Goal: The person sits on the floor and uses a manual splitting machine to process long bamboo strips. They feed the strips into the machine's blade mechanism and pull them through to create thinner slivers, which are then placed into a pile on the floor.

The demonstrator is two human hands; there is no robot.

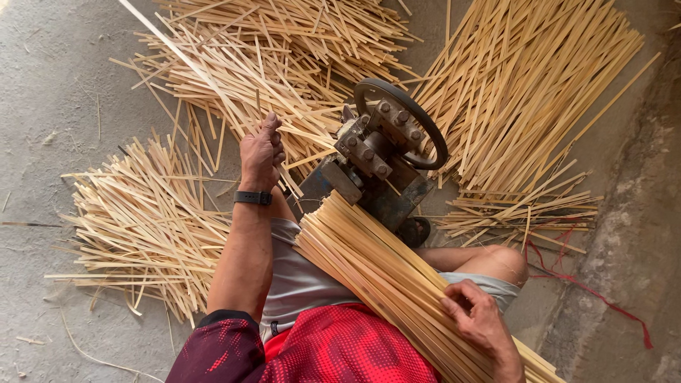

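left hand (pixel 261 150) pinching 1 thin bamboo strip (pixel 213 85) by the splitter machine (pixel 376 159); right hand (pixel 477 315), fingers spread, steadies the bundle (pixel 376 273). i'd say light, springy, splintery: grip mid-length.

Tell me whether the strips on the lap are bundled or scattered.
Bundled: the strips lie parallel in one tight sheaf across the lap, right hand resting on them.
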